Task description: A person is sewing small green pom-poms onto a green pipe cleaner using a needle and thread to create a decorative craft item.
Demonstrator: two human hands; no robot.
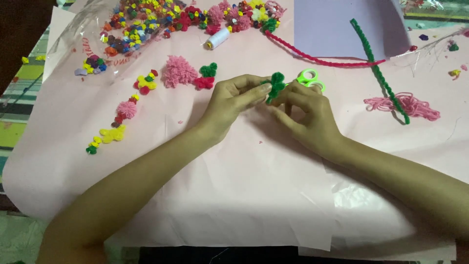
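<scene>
My left hand and my right hand meet over the middle of a pale pink paper sheet. Both pinch a small curled green pipe cleaner piece between their fingertips. Green-handled scissors lie just behind my right hand, partly hidden by its fingers. A fluffy pink pompom with small green and red pompoms beside it rests to the left of my left hand.
A long green pipe cleaner and a red one lie at the back right, near a tangle of pink yarn. A white thread spool and a clear bag of several coloured beads sit at the back. Small pompoms line the left.
</scene>
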